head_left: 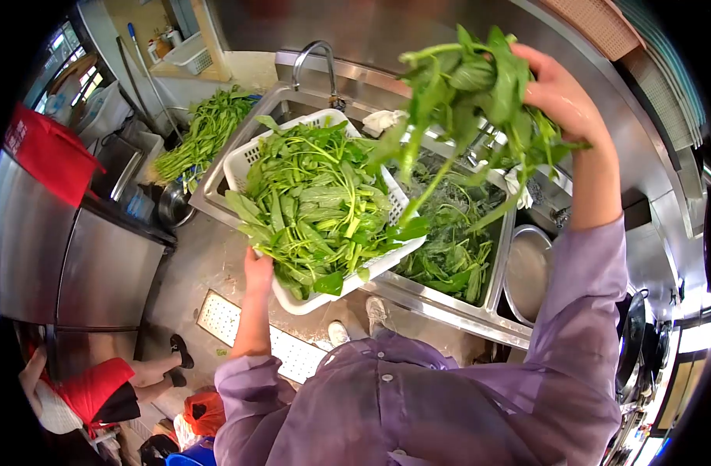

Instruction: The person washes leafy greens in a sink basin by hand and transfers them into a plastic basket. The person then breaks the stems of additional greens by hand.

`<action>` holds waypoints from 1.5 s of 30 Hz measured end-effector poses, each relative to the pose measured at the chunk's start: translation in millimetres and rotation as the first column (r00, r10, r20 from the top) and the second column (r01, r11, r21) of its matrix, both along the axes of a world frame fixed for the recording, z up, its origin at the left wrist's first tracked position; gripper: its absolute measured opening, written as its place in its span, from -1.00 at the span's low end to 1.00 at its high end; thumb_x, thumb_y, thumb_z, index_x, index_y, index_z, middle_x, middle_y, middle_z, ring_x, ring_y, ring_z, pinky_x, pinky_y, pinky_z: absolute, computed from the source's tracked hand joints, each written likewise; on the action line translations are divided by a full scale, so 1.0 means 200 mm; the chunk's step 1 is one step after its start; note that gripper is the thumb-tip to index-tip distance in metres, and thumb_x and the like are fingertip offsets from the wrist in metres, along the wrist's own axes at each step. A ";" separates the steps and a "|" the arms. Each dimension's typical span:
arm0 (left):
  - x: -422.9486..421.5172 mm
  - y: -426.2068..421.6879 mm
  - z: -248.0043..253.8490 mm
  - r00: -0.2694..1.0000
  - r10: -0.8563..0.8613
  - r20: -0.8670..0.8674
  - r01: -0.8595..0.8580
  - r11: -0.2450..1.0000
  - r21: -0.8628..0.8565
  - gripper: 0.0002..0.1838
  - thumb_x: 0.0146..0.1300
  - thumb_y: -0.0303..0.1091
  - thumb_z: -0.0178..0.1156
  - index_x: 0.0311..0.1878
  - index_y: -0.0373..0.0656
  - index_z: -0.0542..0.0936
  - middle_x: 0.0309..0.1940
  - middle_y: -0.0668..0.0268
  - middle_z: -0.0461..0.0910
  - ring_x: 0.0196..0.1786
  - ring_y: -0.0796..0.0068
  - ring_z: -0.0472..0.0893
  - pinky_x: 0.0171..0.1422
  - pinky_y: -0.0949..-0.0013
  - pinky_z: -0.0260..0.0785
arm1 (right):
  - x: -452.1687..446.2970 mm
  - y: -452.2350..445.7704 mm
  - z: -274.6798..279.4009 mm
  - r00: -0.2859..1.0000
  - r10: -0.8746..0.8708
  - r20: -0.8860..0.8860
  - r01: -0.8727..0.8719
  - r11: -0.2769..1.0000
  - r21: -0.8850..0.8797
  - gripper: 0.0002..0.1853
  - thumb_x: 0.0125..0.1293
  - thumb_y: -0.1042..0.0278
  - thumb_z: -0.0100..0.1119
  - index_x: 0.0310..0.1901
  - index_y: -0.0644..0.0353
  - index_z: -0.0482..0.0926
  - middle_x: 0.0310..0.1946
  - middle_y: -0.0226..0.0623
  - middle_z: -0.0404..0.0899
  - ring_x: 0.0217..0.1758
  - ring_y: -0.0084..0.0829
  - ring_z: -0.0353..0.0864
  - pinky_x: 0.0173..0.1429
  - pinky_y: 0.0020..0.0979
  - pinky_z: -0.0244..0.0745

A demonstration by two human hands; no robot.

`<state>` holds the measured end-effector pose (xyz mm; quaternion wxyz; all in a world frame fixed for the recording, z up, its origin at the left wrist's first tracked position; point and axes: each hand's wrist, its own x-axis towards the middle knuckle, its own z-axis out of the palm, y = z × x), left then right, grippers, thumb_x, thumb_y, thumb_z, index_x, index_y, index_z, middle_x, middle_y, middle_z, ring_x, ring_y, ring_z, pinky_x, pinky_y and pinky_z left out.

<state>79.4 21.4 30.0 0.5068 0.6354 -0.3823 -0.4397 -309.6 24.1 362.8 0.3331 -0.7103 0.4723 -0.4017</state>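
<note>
My right hand [561, 97] is closed round a bunch of leafy greens [472, 85], lifted above the right sink basin, with stems and leaves hanging down. A white plastic basket [299, 301] heaped with the same greens [317, 194] rests tilted over the left part of the sink. My left hand [258, 268] grips the basket's near left edge; leaves partly cover its fingertips. More greens [456, 264] lie in water in the right basin, below the raised bunch.
A curved tap [315, 58] stands behind the basket. A metal bowl [528, 272] sits right of the basin. Another pile of greens [208, 128] lies at the left wall. On the floor is a drain grate [285, 346]. A person in a red apron [99, 392] is at lower left.
</note>
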 end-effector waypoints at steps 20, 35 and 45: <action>-0.01 -0.01 0.01 1.000 -0.016 0.004 0.015 0.998 0.065 -0.56 0.07 -0.58 -0.04 0.09 -0.22 0.28 -0.14 0.24 0.47 -0.18 0.49 0.47 -0.10 0.50 0.30 | 0.42 -0.68 -1.23 0.748 -0.540 -0.386 0.241 0.763 -0.600 -0.65 0.02 0.41 -0.04 -0.08 0.07 0.44 -0.08 -0.25 0.44 0.07 -0.16 0.32 0.15 -0.22 0.21; 0.06 -0.01 -0.07 0.999 -0.021 0.038 0.017 0.994 0.109 -0.65 0.14 -0.42 0.00 0.03 -0.20 0.34 -0.17 0.33 0.45 -0.20 0.55 0.43 -0.15 0.51 0.27 | 0.60 -0.38 -1.53 0.837 -0.184 -0.516 0.295 0.945 0.141 -0.71 0.04 0.51 -0.12 -0.15 0.38 0.35 -0.26 0.00 0.47 -0.26 -0.19 0.54 -0.28 -0.30 0.48; 0.04 -0.01 -0.01 0.998 -0.038 -0.042 0.043 0.992 0.116 -0.60 0.11 -0.31 0.05 0.03 -0.23 0.32 -0.09 0.26 0.43 -0.10 0.41 0.45 -0.03 0.37 0.30 | -0.35 -0.11 -1.69 0.780 -0.518 -0.351 0.600 0.778 0.186 -0.71 0.21 0.28 -0.10 -0.04 0.15 0.39 -0.24 -0.17 0.51 -0.36 -0.33 0.56 -0.27 -0.37 0.50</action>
